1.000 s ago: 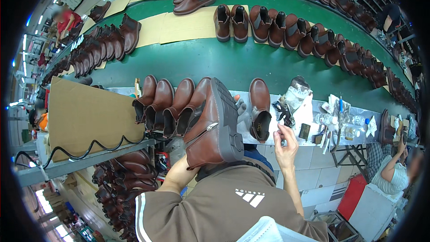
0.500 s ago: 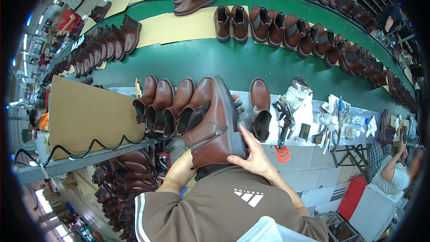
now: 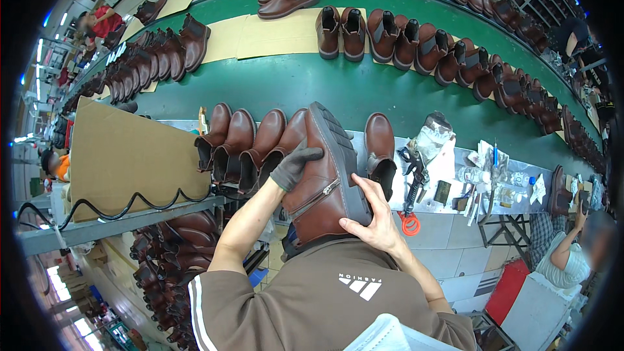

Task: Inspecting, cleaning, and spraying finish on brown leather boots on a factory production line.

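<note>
A brown leather ankle boot [image 3: 320,185] with a side zipper and a dark ridged sole is held close to my torso, toe pointing away and sole turned to the right. My left hand [image 3: 292,167], in a dark grey glove, presses its bent fingers on the left side of the boot's upper. On the other side my bare right hand [image 3: 378,220] grips the sole near the heel, its thumb toward me. Just right of the held boot, a single brown boot [image 3: 377,138] stands on the bench. Several more brown boots [image 3: 268,131] line up to the left.
On the grey bench [image 3: 426,204] at right lie a black spray gun [image 3: 414,172], a white-wrapped bundle [image 3: 434,135], small bottles [image 3: 473,175] and tools. A cardboard sheet [image 3: 130,162] and coiled black hose [image 3: 133,211] are at left. Beyond, a green conveyor [image 3: 260,84] carries boots. A co-worker [image 3: 562,257] sits at right.
My left hand has come from behind the sole to the left side of the boot's upper. My right hand stays at the heel, and the boot has shifted slightly right.
</note>
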`<action>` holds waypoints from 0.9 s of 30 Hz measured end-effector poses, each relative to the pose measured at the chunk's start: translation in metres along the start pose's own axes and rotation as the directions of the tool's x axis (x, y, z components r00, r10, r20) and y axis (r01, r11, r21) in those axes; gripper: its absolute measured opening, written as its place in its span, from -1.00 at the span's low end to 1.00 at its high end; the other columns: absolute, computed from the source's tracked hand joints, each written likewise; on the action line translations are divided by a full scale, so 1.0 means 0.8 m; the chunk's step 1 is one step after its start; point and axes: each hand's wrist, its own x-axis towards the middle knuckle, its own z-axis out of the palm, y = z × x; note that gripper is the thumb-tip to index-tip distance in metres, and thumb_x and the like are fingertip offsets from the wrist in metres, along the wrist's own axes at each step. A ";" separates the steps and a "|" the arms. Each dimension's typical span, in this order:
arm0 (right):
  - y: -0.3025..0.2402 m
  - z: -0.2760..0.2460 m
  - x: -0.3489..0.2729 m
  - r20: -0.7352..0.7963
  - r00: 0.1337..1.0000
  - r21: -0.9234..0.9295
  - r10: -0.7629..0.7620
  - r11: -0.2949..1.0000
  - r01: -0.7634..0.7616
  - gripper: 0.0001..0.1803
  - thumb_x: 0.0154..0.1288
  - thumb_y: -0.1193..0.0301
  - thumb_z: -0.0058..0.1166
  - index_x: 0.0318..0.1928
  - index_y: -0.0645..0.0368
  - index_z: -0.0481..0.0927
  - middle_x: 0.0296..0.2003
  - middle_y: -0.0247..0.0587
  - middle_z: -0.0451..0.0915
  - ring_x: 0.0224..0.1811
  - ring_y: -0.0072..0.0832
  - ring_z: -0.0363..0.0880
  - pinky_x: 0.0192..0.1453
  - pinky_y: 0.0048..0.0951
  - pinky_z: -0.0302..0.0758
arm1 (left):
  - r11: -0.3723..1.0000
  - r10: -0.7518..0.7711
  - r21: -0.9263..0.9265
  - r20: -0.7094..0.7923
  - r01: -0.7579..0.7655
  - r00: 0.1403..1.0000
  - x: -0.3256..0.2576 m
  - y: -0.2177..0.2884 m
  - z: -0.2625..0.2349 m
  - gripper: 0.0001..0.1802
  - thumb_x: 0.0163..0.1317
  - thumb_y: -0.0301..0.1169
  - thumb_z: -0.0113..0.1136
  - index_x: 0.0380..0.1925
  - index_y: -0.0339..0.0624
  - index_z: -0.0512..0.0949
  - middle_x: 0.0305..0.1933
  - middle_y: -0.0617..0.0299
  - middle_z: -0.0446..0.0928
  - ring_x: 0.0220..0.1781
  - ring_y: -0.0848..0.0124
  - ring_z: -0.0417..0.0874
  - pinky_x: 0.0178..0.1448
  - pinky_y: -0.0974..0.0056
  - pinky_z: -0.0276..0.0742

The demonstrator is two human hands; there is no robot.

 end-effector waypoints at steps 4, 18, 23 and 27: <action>0.002 0.001 -0.004 -0.022 0.998 0.014 0.053 0.998 -0.053 -0.12 -0.08 0.27 0.32 0.27 0.27 0.24 0.14 0.04 0.29 0.21 -0.19 0.29 0.29 -0.28 0.21 | 0.998 -0.058 -0.007 -0.059 0.058 0.997 0.000 -0.004 -0.001 -0.30 0.09 -0.39 0.22 0.25 -0.26 0.22 0.20 0.07 0.40 0.21 0.24 0.44 0.34 0.20 0.33; 0.097 -0.073 -0.071 -0.653 0.732 -0.225 0.195 0.873 -0.433 -0.21 -0.04 0.31 0.38 0.19 0.33 0.32 0.02 -0.03 0.40 0.02 -0.32 0.45 -0.07 -0.34 0.51 | 0.936 -0.288 0.175 -0.123 0.306 0.950 -0.016 0.007 0.006 -0.26 0.01 -0.48 0.25 0.25 -0.24 0.22 0.16 0.13 0.41 0.22 0.29 0.41 0.35 0.18 0.25; 0.281 -0.093 -0.066 -0.457 0.778 0.242 0.430 0.902 -0.357 -0.55 0.02 0.44 0.33 -0.06 0.35 0.51 -0.17 -0.22 0.56 -0.16 -0.54 0.51 -0.08 -0.48 0.48 | 0.911 -0.333 0.190 -0.184 0.366 0.925 0.014 0.018 0.006 -0.31 0.02 -0.52 0.24 0.22 -0.22 0.26 0.11 0.13 0.44 0.16 0.28 0.45 0.31 0.20 0.31; 0.304 -0.090 -0.022 -0.483 0.703 0.349 0.522 0.851 -0.393 -0.70 0.10 0.41 0.29 -0.20 0.33 0.57 -0.30 -0.30 0.60 -0.24 -0.57 0.54 -0.11 -0.52 0.48 | 0.908 -0.347 0.150 -0.259 0.392 0.901 0.022 0.030 0.012 -0.35 0.03 -0.48 0.24 0.19 -0.20 0.30 0.07 0.14 0.46 0.12 0.29 0.47 0.28 0.25 0.34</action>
